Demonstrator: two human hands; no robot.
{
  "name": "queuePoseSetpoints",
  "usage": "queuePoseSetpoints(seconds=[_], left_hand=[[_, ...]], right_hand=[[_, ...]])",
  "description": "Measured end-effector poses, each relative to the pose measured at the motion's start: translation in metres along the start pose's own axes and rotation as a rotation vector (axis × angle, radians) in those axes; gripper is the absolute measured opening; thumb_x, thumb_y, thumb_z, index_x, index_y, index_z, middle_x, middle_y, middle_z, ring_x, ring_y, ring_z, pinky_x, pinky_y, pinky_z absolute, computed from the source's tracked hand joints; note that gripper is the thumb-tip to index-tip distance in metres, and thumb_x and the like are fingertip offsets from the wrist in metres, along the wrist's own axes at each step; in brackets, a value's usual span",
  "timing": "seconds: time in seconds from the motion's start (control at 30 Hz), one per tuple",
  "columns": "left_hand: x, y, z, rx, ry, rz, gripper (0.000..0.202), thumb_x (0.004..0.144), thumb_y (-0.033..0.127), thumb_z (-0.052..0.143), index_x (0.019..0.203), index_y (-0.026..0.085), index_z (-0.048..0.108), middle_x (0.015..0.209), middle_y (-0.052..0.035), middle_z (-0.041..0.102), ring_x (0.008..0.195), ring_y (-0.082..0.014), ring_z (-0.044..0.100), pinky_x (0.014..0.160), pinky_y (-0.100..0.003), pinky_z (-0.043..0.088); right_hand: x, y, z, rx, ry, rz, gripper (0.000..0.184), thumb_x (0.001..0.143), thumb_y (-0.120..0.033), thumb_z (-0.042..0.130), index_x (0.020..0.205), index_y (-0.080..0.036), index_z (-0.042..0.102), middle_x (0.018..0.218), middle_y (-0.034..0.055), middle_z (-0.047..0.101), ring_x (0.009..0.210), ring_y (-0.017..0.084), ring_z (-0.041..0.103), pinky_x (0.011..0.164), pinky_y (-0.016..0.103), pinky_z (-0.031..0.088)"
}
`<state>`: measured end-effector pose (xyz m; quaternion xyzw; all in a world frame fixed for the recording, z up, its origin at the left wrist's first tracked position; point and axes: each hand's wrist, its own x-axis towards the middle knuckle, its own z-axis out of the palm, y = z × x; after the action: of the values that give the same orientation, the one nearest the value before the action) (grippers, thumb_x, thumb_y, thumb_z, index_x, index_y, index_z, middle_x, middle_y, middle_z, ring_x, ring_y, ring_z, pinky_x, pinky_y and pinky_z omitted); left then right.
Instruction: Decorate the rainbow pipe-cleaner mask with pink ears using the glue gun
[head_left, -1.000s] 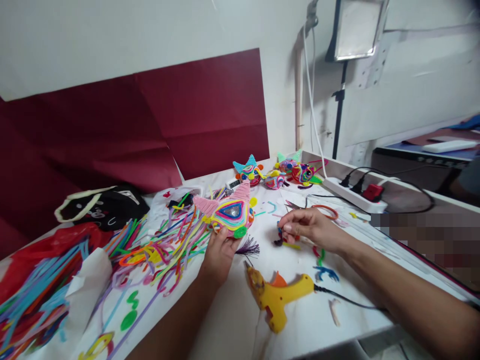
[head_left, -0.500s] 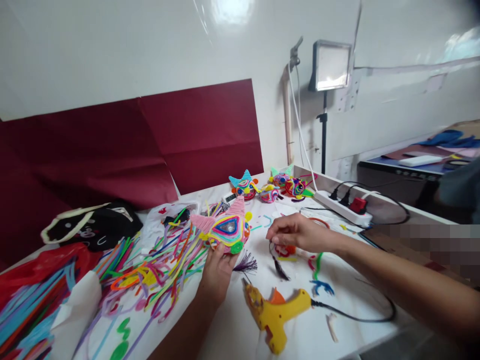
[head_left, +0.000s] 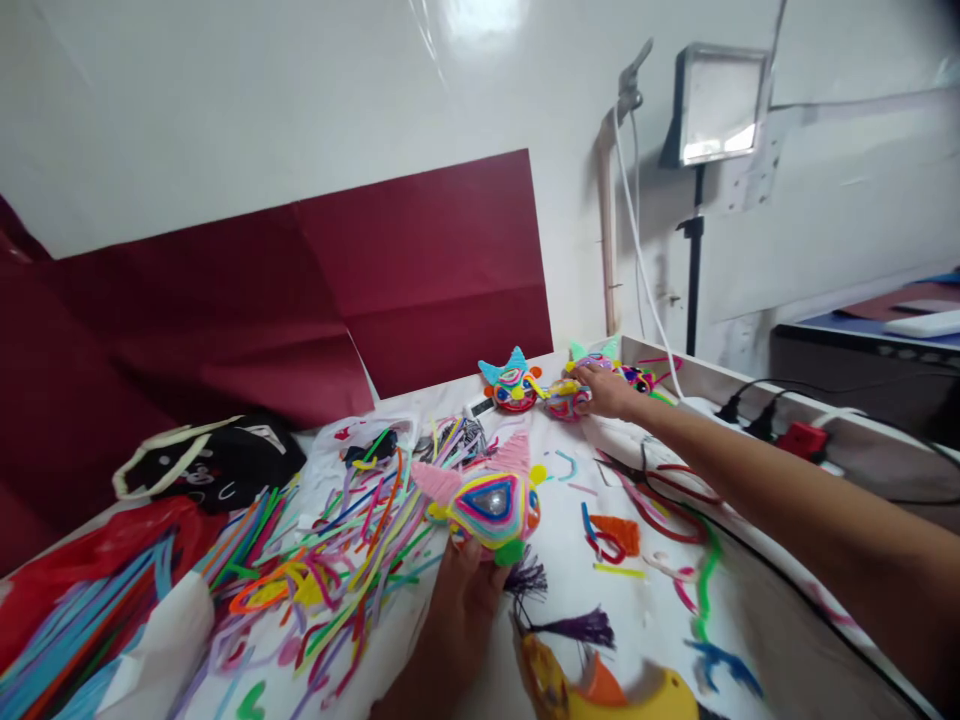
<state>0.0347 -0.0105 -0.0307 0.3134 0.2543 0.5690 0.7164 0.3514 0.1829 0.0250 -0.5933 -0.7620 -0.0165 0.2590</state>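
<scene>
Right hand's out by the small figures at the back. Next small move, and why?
Probably close the right hand on the small figure it touches. The hand lies loosely open over it at full reach, while the left hand grips the striped face, so only the right is free.

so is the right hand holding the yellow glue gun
No, the right hand reaches the small figures far back, while the glue gun lies untouched at the near edge.

We see a white table (head_left: 645,640) strewn with loose pipe cleaners (head_left: 330,540). A yellow glue gun (head_left: 637,700), purple tassel (head_left: 585,628), black bag (head_left: 217,465) and pipe-cleaner figures (head_left: 514,380) lie on it.
</scene>
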Motion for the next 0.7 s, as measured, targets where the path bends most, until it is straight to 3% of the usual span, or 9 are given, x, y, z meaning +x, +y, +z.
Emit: queuePoseSetpoints(seconds=[0.2,0.4,0.47,0.57,0.7], left_hand=[[0.004,-0.009,-0.006,-0.005,-0.034,-0.035,0.059,0.076,0.029,0.076,0.132,0.034,0.057,0.122,-0.0055,0.070,0.120,-0.0321,0.061,0.102,-0.045,0.052],[0.001,-0.013,-0.008,-0.082,-0.132,-0.033,0.062,0.080,0.026,0.074,0.136,0.041,0.052,0.125,-0.0014,0.069,0.120,-0.0236,0.062,0.092,-0.028,0.056],[0.002,-0.014,-0.011,-0.078,-0.120,-0.020,0.062,0.079,0.026,0.075,0.135,0.040,0.053,0.121,-0.0024,0.071,0.121,-0.0241,0.062,0.098,-0.032,0.053],[0.007,-0.016,-0.020,-0.055,-0.091,-0.054,0.073,0.073,0.030,0.080,0.139,0.037,0.050,0.124,-0.0061,0.069,0.129,-0.0312,0.055,0.108,-0.045,0.046],[0.012,-0.018,-0.038,0.015,-0.036,-0.207,0.085,0.061,0.035,0.086,0.137,0.046,0.049,0.133,-0.0042,0.063,0.132,-0.0389,0.049,0.103,-0.053,0.050]], right_hand=[[0.032,0.022,0.027,-0.053,-0.061,0.014,0.036,0.094,-0.035,0.060,0.126,-0.018,0.057,0.127,0.0095,0.059,0.106,0.024,0.062,0.088,0.046,0.054],[0.044,0.030,0.043,-0.014,-0.132,-0.060,0.035,0.094,-0.035,0.060,0.124,-0.018,0.057,0.125,0.0092,0.060,0.105,0.023,0.063,0.087,0.045,0.054],[0.045,0.030,0.047,0.005,-0.128,-0.070,0.034,0.094,-0.035,0.060,0.124,-0.018,0.058,0.125,0.0091,0.060,0.105,0.023,0.063,0.087,0.045,0.054],[0.048,0.032,0.046,0.039,-0.099,-0.048,0.034,0.094,-0.035,0.060,0.123,-0.018,0.058,0.125,0.0090,0.060,0.104,0.023,0.063,0.087,0.044,0.054],[0.059,0.038,0.027,0.106,-0.024,0.019,0.033,0.094,-0.035,0.059,0.123,-0.019,0.058,0.125,0.0090,0.060,0.103,0.022,0.063,0.087,0.044,0.054]])
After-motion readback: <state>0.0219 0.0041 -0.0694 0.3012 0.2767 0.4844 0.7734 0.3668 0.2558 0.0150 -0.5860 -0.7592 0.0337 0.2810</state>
